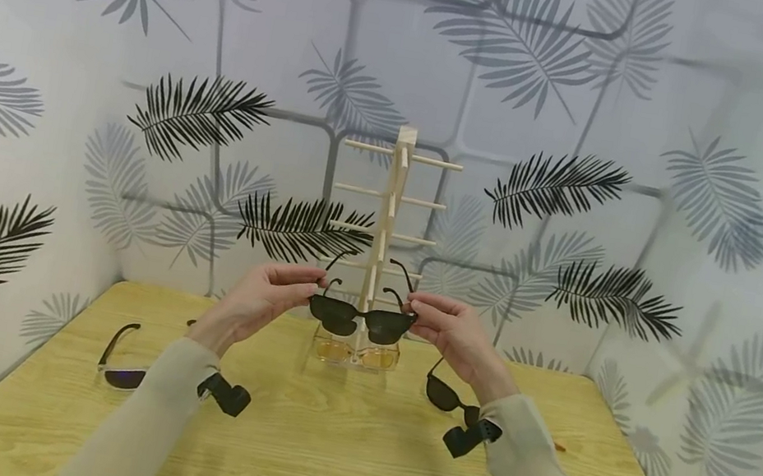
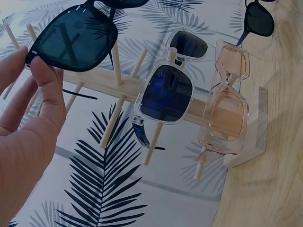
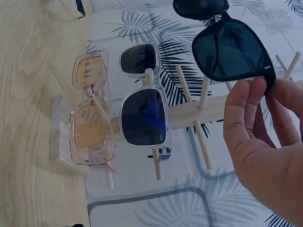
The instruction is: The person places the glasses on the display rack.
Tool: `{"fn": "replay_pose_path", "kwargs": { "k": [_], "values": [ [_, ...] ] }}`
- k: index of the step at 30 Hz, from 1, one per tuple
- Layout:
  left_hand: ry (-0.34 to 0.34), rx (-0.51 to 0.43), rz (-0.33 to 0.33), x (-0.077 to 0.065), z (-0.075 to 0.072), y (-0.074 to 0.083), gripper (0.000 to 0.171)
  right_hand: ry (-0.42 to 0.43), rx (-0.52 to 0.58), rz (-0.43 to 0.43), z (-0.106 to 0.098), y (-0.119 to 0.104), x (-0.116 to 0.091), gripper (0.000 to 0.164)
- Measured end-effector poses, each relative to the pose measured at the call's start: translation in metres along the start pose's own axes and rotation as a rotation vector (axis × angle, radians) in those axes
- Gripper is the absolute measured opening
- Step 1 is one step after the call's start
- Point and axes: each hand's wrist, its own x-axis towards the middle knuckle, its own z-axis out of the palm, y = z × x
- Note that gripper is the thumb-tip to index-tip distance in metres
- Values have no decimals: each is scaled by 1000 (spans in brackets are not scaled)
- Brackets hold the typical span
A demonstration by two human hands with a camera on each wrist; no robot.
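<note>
A: What did you log for the hands?
B: On the head feed I saw the left hand [image 1: 259, 298] pinching one outer corner of the black sunglasses [image 1: 385, 323]; the right hand [image 1: 452, 332] pinched the other.
A: Where was that pair?
B: In front of the wooden rack [image 1: 399, 178], lenses toward the head camera, temples pointing to either side of the rack's post. I could not tell whether the frame touched a peg.
A: And lower on the rack?
B: Clear-framed sunglasses [image 2: 166, 93] sat on it below the black pair, peach-lensed glasses [image 2: 228, 116] lowest, near its base.
A: Tabletop [image 1: 316, 461]?
B: I noted a purple-lensed pair [image 1: 124, 378] left of the rack, partly hidden by a sleeve [image 1: 143, 417], and dark sunglasses [image 1: 441, 395] to its right.
</note>
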Motion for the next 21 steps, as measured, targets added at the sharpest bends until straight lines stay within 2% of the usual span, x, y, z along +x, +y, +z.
{"fn": "replay_pose_path", "kwargs": {
  "k": [3,6,11,21],
  "values": [
    [23,-49,5,3,0,-3,38,-3,-19,14,0,0,2,35],
    [54,-64,-1,7,1,-5,33,2,-41,13,-1,-1,4,39],
    [92,-76,-20,12,3,-4,31,30,-37,28,-1,-4,11,33],
    [111,-89,-23,21,7,-3,34,42,-9,30,-6,-9,20,29]
  ]
}}
